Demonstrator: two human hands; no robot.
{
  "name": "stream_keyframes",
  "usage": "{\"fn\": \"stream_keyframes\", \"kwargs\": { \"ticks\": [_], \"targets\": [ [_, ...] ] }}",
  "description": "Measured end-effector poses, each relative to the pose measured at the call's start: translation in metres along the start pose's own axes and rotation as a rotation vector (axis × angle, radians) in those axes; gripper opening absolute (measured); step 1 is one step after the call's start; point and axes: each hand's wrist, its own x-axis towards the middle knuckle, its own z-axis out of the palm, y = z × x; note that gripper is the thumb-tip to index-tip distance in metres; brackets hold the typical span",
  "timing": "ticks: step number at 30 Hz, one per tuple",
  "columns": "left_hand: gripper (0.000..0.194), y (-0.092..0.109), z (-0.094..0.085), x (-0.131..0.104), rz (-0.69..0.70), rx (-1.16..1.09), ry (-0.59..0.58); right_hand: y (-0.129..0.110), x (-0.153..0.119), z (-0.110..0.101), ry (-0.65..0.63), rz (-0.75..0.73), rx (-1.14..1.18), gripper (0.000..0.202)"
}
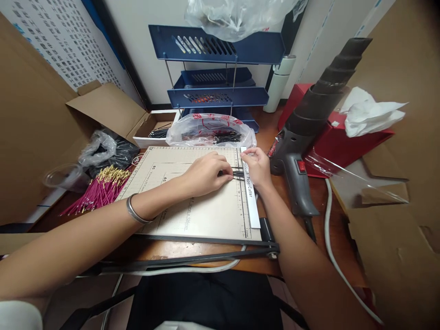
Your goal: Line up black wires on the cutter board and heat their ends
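A cream paper cutter board (178, 206) printed with size guides lies in front of me. My left hand (209, 174) rests over its right half, closed on a small bundle of thin black wire-like pieces (238, 174). Their ends reach rightward to a white strip (252, 201) printed "Paper Cutter" along the board's right edge. My right hand (257, 167) is closed at that strip, thumb and finger together near its upper end; whether it also grips the black pieces is hidden. The cutter's dark blade arm (206, 256) lies swung down along the near side.
A heat gun (299, 151) stands right, before a red tissue box (319, 146). Pink wires with gold ends (103, 188) lie left. Behind the board are a plastic bag (209, 126) of black pieces, an open box (154, 119) and blue trays (220, 96). A white cable (328, 229) runs right.
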Motion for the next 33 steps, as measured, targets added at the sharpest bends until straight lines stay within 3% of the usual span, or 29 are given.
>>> {"fn": "stream_keyframes", "kwargs": {
  "ticks": [13,21,33],
  "targets": [
    [0.016,0.005,0.008,0.002,-0.013,-0.011,0.013,0.006,0.003,-0.001,-0.03,-0.021,-0.012,0.014],
    [0.014,0.006,0.003,-0.003,0.036,0.017,-0.004,0.007,0.003,-0.002,-0.016,-0.046,-0.029,0.015],
    [0.017,0.009,0.0,-0.011,-0.036,0.047,0.02,0.006,0.002,-0.001,-0.011,-0.024,0.016,0.014]
  ]
}}
